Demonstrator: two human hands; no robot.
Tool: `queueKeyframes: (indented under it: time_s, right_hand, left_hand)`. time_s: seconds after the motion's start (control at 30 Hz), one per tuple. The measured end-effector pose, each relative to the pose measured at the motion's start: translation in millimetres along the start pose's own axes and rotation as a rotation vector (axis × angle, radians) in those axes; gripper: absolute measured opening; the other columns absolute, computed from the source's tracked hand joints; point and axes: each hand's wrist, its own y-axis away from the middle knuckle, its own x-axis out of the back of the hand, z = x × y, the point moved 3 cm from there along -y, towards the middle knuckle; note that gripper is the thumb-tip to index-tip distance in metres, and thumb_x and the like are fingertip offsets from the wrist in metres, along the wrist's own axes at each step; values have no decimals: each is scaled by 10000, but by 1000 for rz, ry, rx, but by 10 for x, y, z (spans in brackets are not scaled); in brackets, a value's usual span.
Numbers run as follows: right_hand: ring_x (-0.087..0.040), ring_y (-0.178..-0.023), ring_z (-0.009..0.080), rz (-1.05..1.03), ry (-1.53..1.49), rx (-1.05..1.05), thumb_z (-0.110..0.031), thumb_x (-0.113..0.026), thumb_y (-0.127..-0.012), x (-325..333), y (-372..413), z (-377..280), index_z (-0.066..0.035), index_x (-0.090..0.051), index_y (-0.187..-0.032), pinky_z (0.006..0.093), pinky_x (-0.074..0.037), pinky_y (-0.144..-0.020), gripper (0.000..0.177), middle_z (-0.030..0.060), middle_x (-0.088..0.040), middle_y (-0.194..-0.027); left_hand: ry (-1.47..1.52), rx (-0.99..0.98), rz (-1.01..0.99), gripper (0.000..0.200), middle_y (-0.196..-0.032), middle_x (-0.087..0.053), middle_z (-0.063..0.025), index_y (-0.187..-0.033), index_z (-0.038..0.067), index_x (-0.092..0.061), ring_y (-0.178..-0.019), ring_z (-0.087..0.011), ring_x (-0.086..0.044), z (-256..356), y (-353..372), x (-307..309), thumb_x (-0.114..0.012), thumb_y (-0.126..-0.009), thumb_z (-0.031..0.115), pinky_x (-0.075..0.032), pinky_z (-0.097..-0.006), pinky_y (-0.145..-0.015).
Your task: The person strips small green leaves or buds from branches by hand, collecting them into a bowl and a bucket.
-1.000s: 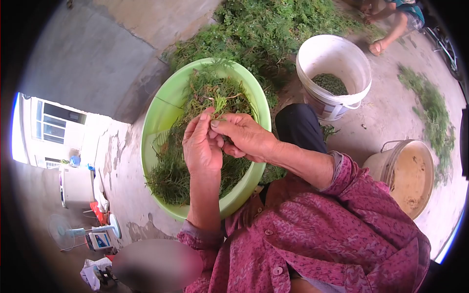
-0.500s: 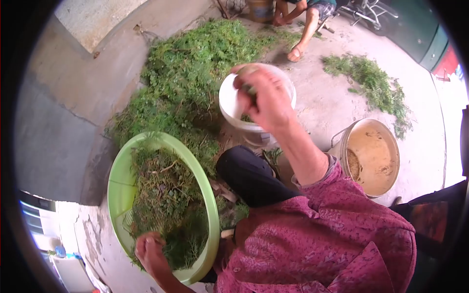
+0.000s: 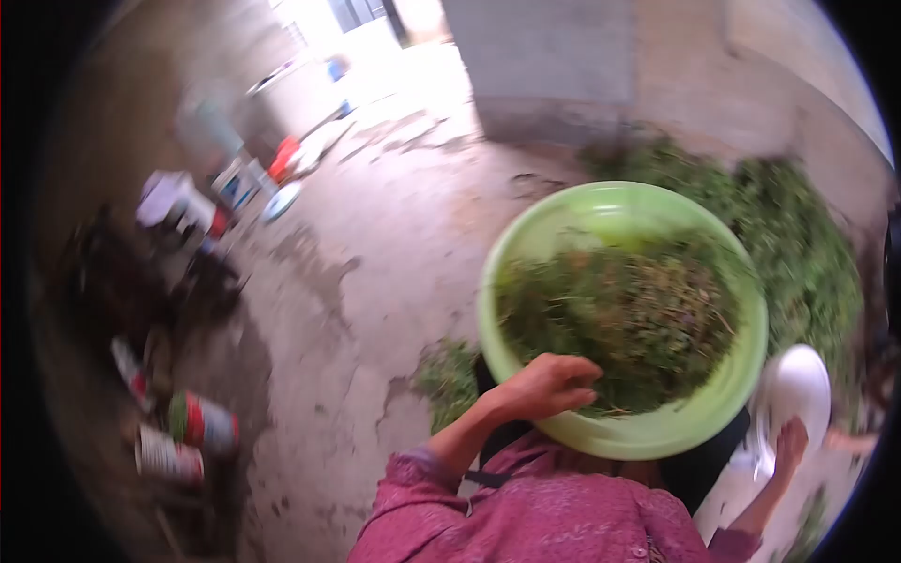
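Note:
A light green plastic basin [image 3: 623, 441] sits in front of me, over my legs, heaped with cut leafy plants [image 3: 648, 314], some green and some brownish. My left hand [image 3: 554, 387] is at the basin's near-left rim, its fingers curled in over the edge of the heap. Whatever those fingers hold is hidden. On the far right, my right hand [image 3: 791, 446] is blurred beside the mouth of a white bucket [image 3: 798, 385], its fingers stretched out and overlapping the bucket's rim in this view.
Green plants lie piled [image 3: 798, 253] along the wall beyond the basin, with a smaller clump [image 3: 448, 383] left of it. Printed tubs [image 3: 205, 424] stand at lower left. Buckets and a lid [image 3: 282, 202] are farther back. Part of another person's limb [image 3: 852, 443] shows at the right edge.
The view has swung left, bringing the basin to the middle and the white bucket to the right edge. My right hand has dropped lower beside the bucket; my left stays at the basin.

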Motion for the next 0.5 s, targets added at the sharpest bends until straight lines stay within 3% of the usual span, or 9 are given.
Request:
queueKeyframes:
  time_s: [0.03,0.07,0.13,0.17,0.23,0.33,0.37,0.4,0.5]
  right_hand:
    - [-555,-851,114,-95,-55,-112,-283,-579,-829,-225,-55,-148,-81,-535,-1114,240,-448,-733,351,-5,-571,-943]
    - [-555,-851,114,-149,-35,-121,-283,-579,-829,-465,-143,-266,-81,-535,-1114,240,-448,-733,351,-5,-571,-943]
    - [-537,-923,130,103,-65,-287,-296,-560,-836,-654,-193,-349,-54,-474,-1201,248,-433,-790,446,23,-552,-1045]
    - [-537,-923,130,85,-49,-290,-296,-560,-836,-695,-250,-395,-54,-474,-1201,248,-433,-790,446,23,-552,-1045]
    - [-505,-987,147,-371,-292,-73,-254,-486,-878,-782,-336,-467,-29,-395,-1271,259,-427,-815,462,50,-507,-1135]
    - [-479,-1033,162,-643,-351,-45,-182,-394,-910,-1098,-568,-482,-25,-324,-1321,257,-422,-831,446,69,-470,-1192]
    - [-487,-1000,152,-259,-112,-89,-127,-358,-914,-1295,-488,-563,-13,-358,-1277,240,-421,-810,381,62,-492,-1135]
    - [-491,-959,147,-919,-399,28,-120,-360,-912,-1643,-396,-757,-10,-414,-1194,232,-419,-784,308,55,-504,-1067]
    - [-510,-907,156,-58,-204,-148,-143,-383,-915,-2393,138,-1224,1,-464,-1125,240,-424,-759,267,56,-526,-1009]
  left_hand:
    - [120,34,28,333,-927,-617,-85,-1101,8,-551,-839,-157,-581,9,97,67,-636,-802,126,-475,-285,-749]
    - [244,60,112,339,-920,-616,-72,-1131,16,-533,-830,-144,-577,-18,215,169,-617,-815,108,-473,-275,-748]
    - [444,98,264,360,-904,-615,-51,-1194,26,-484,-807,-119,-573,-26,439,431,-566,-845,57,-471,-249,-749]
    - [527,37,389,325,-857,-615,-55,-1164,19,-507,-761,-112,-565,-71,550,582,-564,-852,90,-481,-252,-698]
    - [616,79,624,335,-862,-615,-71,-1169,-13,-497,-732,-122,-577,-243,792,807,-561,-851,69,-485,-248,-675]
    - [401,261,846,326,-900,-628,-109,-1134,-44,-518,-738,-135,-595,-352,1141,943,-555,-850,111,-486,-245,-673]
    - [361,322,876,330,-896,-631,-122,-1118,-55,-526,-749,-139,-599,-422,1222,911,-552,-848,133,-486,-246,-673]
    - [380,358,919,323,-875,-631,-118,-1110,-54,-534,-744,-137,-597,-536,1262,837,-553,-848,133,-484,-246,-668]
    - [531,377,950,318,-864,-623,-97,-1108,-52,-530,-706,-124,-570,-802,1209,508,-569,-848,127,-479,-248,-647]
